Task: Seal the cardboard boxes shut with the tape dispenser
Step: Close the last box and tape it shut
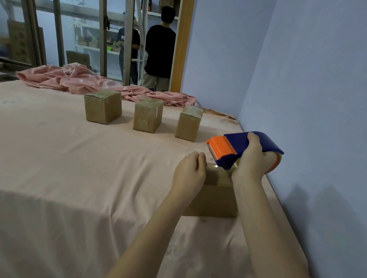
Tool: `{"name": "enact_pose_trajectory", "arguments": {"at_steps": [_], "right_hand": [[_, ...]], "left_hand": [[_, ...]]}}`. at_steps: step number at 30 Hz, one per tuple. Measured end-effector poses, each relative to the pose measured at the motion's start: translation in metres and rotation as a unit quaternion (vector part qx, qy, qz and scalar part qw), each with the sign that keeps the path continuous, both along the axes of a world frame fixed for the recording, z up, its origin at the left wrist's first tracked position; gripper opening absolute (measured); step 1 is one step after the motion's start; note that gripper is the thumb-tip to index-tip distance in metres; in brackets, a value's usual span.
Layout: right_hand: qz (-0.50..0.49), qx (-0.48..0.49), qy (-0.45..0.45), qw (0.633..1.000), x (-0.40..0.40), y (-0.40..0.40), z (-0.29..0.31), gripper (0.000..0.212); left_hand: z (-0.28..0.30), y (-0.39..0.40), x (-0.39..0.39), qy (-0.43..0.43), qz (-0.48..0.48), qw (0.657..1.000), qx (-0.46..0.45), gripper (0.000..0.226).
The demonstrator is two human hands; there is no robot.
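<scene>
My right hand [254,159] grips the blue-and-orange plastic tape dispenser [243,148], tilted at the far end of the near brown cardboard box [214,195]; my left hand [189,171], fingers curled, steadies that box's left edge. The box rests on soft pink bedding [69,158], so I judge a hard pull could shift it and wrinkle the tape.

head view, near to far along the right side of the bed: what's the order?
Box under the hands → left hand → tape dispenser in the right hand → row of three boxes → pink blanket.
</scene>
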State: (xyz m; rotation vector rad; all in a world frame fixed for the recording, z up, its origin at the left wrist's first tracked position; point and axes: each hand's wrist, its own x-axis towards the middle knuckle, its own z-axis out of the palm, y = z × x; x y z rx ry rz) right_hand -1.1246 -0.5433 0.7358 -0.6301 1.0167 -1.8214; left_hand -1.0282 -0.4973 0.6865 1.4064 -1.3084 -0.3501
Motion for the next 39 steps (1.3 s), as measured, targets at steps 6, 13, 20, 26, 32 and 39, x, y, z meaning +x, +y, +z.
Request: {"name": "enact_pose_trajectory", "arguments": {"at_steps": [6,13,20,26,32,39], "right_hand": [[0.015,0.017,-0.039,0.999,-0.002,-0.005,0.006,0.038],[0.035,0.022,-0.06,0.997,-0.004,-0.012,0.011,0.032],[-0.022,-0.03,-0.121,0.992,-0.026,-0.013,0.03,0.016],[-0.07,-0.081,0.146,0.983,-0.013,-0.009,0.013,0.032],[-0.077,-0.062,0.172,0.98,0.002,-0.007,-0.014,0.046],[-0.078,-0.06,0.216,0.971,0.001,-0.008,-0.017,0.047]], "left_hand": [[0.0,0.001,-0.001,-0.015,0.008,1.0,-0.016,0.036],[0.0,0.002,-0.002,0.009,0.008,1.0,-0.021,0.037],[-0.008,0.006,0.004,0.017,-0.006,0.999,-0.04,0.036],[0.003,-0.005,0.007,0.191,-0.013,0.981,-0.03,0.032],[0.0,-0.007,0.01,0.251,0.017,0.967,-0.036,0.035],[0.005,-0.004,0.024,0.101,0.005,0.994,-0.034,0.039]]}}
